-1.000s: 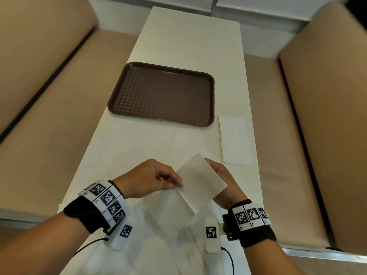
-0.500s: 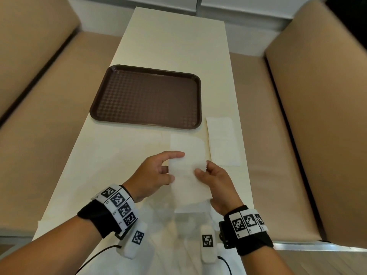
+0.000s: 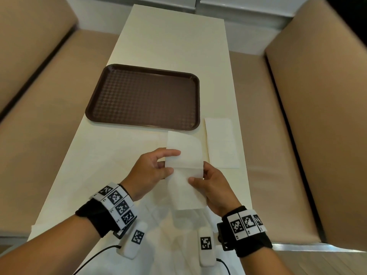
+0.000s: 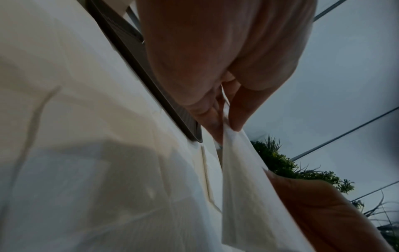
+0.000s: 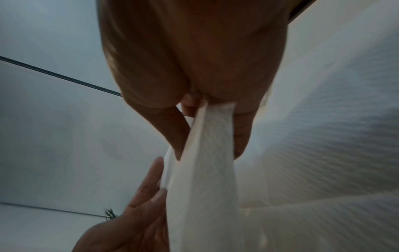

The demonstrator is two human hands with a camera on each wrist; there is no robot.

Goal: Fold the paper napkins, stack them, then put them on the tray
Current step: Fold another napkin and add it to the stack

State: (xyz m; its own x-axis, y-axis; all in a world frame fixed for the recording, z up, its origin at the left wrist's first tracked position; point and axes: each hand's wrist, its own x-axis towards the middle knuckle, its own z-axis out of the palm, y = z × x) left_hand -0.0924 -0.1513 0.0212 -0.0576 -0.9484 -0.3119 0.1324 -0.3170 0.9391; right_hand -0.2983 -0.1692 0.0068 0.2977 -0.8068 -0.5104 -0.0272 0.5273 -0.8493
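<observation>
Paper napkins are what I am working on, and I take the scene from the biggest thing down. The desk (image 3: 158, 36) runs long and pale away from me between two tan benches (image 3: 317, 116), and I use its near end as the folding surface, where loose unfolded napkins (image 3: 168, 235) lie under my wrists, within easy reach. The brown tray (image 3: 190, 76) sits mid-desk with nothing on it, kept just beyond the work so that a finished stack can slide onto it later. Just right of the tray's near corner a folded napkin (image 3: 222, 143) lies flat on the desk; I judge it to be the start of the stack, parked beside the tray and apart from the loose sheets.

The napkin in hand (image 3: 184, 155) hangs above the desk between both hands, its far half bent over toward me, so the fold looks about half made. My left hand (image 3: 151, 171) holds its left edge: thumb and fingers (image 4: 215, 119) close narrowly on the paper, the sheet running out below them. My right hand (image 3: 214, 187) holds the right edge, the fingers (image 5: 241, 133) behind the sheet and the thumb in front, so the paper is stretched between the two pinches and the edges can be lined up.
</observation>
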